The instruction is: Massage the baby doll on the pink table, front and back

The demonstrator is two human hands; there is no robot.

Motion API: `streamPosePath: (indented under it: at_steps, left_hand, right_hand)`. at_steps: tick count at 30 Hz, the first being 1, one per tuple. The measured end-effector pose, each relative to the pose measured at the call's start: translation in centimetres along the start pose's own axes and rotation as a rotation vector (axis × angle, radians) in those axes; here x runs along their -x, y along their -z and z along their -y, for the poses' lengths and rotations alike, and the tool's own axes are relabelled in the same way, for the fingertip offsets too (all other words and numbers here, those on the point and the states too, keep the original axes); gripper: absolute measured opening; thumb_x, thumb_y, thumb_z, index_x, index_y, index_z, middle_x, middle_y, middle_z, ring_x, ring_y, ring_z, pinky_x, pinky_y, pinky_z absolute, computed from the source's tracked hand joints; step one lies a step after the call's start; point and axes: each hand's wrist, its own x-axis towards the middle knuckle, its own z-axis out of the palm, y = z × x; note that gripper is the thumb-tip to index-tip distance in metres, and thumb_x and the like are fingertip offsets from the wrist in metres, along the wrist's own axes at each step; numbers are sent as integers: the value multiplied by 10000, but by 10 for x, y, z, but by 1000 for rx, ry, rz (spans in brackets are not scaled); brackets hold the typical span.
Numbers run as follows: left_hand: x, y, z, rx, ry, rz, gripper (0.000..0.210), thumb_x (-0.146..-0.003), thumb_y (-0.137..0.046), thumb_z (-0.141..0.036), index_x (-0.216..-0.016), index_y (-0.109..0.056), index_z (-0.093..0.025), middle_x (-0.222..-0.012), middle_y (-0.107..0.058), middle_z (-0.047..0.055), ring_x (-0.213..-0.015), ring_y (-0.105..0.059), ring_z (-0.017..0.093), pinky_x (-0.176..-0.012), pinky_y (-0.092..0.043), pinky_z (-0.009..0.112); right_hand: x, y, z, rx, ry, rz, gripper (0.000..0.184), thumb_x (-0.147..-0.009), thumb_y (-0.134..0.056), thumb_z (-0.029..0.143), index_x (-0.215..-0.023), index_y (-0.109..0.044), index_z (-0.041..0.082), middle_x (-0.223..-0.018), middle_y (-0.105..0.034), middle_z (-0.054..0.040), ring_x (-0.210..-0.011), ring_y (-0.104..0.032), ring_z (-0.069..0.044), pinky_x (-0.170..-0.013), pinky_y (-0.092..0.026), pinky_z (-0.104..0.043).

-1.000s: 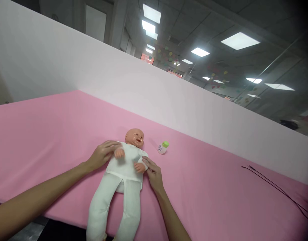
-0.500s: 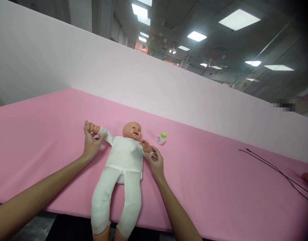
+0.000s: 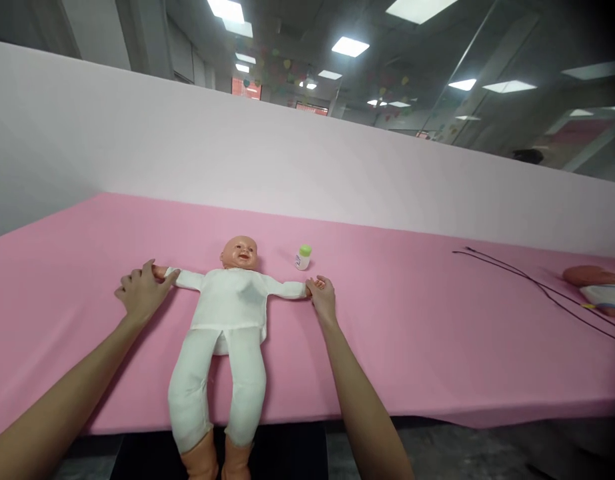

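Note:
A baby doll (image 3: pixel 232 300) in white clothes lies on its back on the pink table cover (image 3: pixel 397 320), its arms stretched out to both sides and its feet past the front edge. My left hand (image 3: pixel 143 288) is at the doll's hand on the left, thumb and fingers around it, partly hiding it. On the other side, my right hand (image 3: pixel 323 297) has its fingers closed on the doll's other hand. A small white bottle with a green cap (image 3: pixel 303 257) stands just beyond my right hand, near the doll's head.
Behind the table runs a white partition (image 3: pixel 287 173). Two thin black cords (image 3: pixel 517 272) lie on the right side. A second doll (image 3: pixel 600 287) lies at the far right edge, partly cut off.
The doll's arms, bent up before, are now spread out straight sideways. Both my hands have moved outward with them. The view has turned to the right, bringing the second doll more into sight.

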Motion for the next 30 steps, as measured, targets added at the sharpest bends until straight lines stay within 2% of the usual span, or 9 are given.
streamPosePath:
  at_steps: [5,8,10,12,16,18,20,24,30]
  left_hand:
    - [8,-1,-7,63,-36,-112,776,-951,-471,-631,-1558,-401,-153,-1551,-360,257,-1429,-313,514,-1109,-300,691]
    - [26,15,-41,266,-306,-246,701,-963,-519,-532,-1549,-418,-160,-1594,-329,207,-1482,-280,451,-1190,-267,640]
    - [43,28,-79,519,-513,-166,616,-962,-569,-513,-1473,-520,-174,-1525,-456,179,-1441,-401,386,-1194,-342,567]
    - [60,33,-125,820,-586,123,464,-966,-599,-513,-1302,-659,-199,-1359,-629,137,-1289,-582,335,-1128,-456,509]
    - [75,7,-216,1308,-156,863,447,-1035,-517,-505,-1217,-683,-131,-1348,-674,183,-1283,-626,283,-1135,-475,413]
    - [71,-19,-251,1385,190,1049,568,-1071,-389,-542,-1263,-646,-74,-1453,-591,235,-1359,-572,282,-1145,-465,372]
    - [64,-45,-277,1407,370,1043,653,-1081,-285,-563,-1377,-572,-57,-1579,-453,244,-1472,-451,277,-1160,-446,342]
    - [57,-79,-305,1442,374,1037,771,-1072,-197,-600,-1513,-430,-13,-1628,-357,264,-1543,-330,268,-1167,-428,312]
    - [58,-81,-309,1498,326,1086,794,-1056,-257,-639,-1500,-465,-14,-1572,-460,250,-1462,-463,254,-1179,-409,304]
  right_hand:
    - [11,7,9,224,59,-14,361,-788,-685,341,-1114,-713,189,-1210,-695,-123,-1022,-663,-262,-842,-494,-349]
    - [14,8,16,378,176,-31,358,-880,-582,323,-1206,-685,217,-1334,-638,-109,-940,-673,-225,-803,-493,-349]
    - [10,6,20,371,283,-3,324,-916,-534,314,-1187,-685,225,-1333,-636,-94,-889,-675,-208,-810,-505,-356]
    - [1,3,25,351,363,29,302,-924,-523,311,-1159,-690,220,-1314,-640,-97,-867,-675,-209,-836,-520,-376]
    - [-25,-7,35,424,505,52,376,-924,-524,275,-1269,-644,189,-1321,-639,-130,-1076,-657,-262,-980,-519,-420]
    - [-39,-13,38,490,589,65,454,-930,-503,227,-1371,-589,162,-1409,-606,-156,-1281,-577,-287,-1100,-464,-448]
    - [-51,-18,36,569,647,118,550,-923,-469,151,-1470,-513,126,-1550,-508,-179,-1442,-457,-293,-1194,-385,-472]
    - [-69,-24,24,665,704,286,629,-911,-374,46,-1537,-428,27,-1660,-359,-209,-1568,-288,-276,-1275,-269,-468]
    - [-79,-18,18,632,697,323,577,-970,-322,82,-1531,-451,29,-1649,-373,-212,-1571,-289,-293,-1267,-287,-501]
